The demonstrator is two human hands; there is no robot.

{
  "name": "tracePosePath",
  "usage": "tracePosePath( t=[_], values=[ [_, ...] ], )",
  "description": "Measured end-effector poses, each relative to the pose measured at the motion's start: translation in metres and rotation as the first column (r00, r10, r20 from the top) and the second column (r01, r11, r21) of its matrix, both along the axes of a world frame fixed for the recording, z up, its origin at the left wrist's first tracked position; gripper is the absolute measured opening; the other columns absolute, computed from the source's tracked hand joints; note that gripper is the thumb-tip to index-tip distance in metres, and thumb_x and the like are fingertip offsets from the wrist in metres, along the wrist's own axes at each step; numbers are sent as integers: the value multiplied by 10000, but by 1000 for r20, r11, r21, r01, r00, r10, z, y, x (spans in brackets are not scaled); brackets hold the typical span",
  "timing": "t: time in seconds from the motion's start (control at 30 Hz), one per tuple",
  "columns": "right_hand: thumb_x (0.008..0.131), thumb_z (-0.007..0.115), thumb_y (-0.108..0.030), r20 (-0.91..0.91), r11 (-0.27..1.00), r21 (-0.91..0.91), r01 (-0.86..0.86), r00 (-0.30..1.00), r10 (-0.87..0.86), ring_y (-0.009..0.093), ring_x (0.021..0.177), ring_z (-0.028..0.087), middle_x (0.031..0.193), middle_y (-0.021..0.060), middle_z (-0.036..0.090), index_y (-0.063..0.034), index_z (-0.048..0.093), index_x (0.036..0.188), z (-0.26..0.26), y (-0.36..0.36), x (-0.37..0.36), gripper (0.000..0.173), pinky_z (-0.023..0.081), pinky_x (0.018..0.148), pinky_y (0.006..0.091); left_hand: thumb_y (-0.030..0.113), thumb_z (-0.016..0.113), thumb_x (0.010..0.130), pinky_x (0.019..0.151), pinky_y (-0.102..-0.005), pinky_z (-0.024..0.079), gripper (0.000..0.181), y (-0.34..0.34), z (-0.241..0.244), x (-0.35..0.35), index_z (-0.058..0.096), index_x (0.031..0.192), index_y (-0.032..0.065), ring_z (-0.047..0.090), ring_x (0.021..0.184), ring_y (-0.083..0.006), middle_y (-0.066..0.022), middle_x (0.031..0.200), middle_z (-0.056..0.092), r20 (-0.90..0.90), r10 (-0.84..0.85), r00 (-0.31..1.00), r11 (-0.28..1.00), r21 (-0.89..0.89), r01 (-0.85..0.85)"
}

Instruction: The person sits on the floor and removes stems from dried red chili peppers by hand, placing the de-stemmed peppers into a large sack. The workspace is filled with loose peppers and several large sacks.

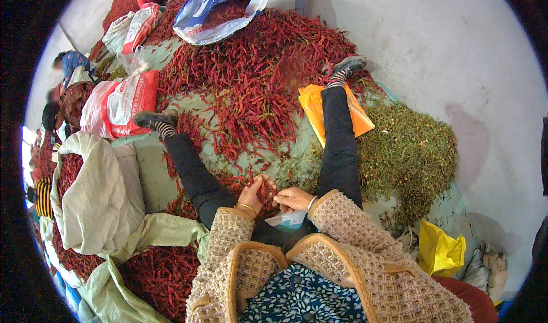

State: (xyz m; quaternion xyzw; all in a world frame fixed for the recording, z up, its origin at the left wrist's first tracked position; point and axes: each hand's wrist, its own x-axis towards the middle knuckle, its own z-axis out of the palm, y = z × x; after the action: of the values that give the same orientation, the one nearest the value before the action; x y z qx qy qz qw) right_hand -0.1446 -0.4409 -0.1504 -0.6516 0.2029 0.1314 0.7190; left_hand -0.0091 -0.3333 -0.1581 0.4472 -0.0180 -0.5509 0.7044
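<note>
My left hand (pixel 252 195) holds a few dried red chili peppers upright between thumb and fingers, above the ground between my outstretched legs. Close beside it on the right, my right hand (pixel 293 199) has its thumb and forefinger pinched together near the peppers' lower ends; whether they grip a pepper or stem is too small to tell. A large heap of red chili peppers (pixel 265 66) spreads out past my feet. To the right of my right leg lies a pile of greenish stems and bits (pixel 406 152).
Chili-filled woven sacks (pixel 98 194) stand at the left, with a red and white sack (pixel 122 104) beyond. An open blue and white sack (pixel 188 21) lies on the heap. An orange bag (pixel 312 104) is under my right leg, a yellow bag (pixel 441 248) at right. Other people sit at far left.
</note>
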Motion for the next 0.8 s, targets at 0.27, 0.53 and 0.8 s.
tracePosePath(
  t=[0.27, 0.53, 0.8],
  values=[
    [809, 493, -236, 446, 684, -664, 303, 894, 38, 293, 789, 542, 828, 98, 559, -55, 579, 886, 12, -7, -1, 215, 445, 684, 372, 255, 494, 850, 541, -260, 398, 223, 4, -3, -5, 545, 792, 46, 499, 573, -136, -32, 656, 538, 264, -389, 883, 921, 140, 364],
    [780, 514, -197, 365, 530, -804, 269, 927, 83, 240, 769, 543, 798, 51, 547, -93, 585, 840, 24, -4, -4, 139, 454, 625, 333, 289, 497, 849, 534, -249, 389, 253, 6, 12, -9, 539, 775, 51, 492, 568, -118, -19, 642, 536, 304, -455, 837, 890, 183, 417],
    [756, 500, -215, 281, 611, -752, 245, 959, -38, 267, 768, 568, 802, 87, 583, -89, 565, 786, 10, 0, 6, 145, 456, 609, 378, 218, 520, 841, 571, -245, 407, 198, 10, 5, 2, 561, 831, 24, 495, 596, -89, -15, 673, 542, 756, -450, 476, 875, 268, 402]
  ],
)
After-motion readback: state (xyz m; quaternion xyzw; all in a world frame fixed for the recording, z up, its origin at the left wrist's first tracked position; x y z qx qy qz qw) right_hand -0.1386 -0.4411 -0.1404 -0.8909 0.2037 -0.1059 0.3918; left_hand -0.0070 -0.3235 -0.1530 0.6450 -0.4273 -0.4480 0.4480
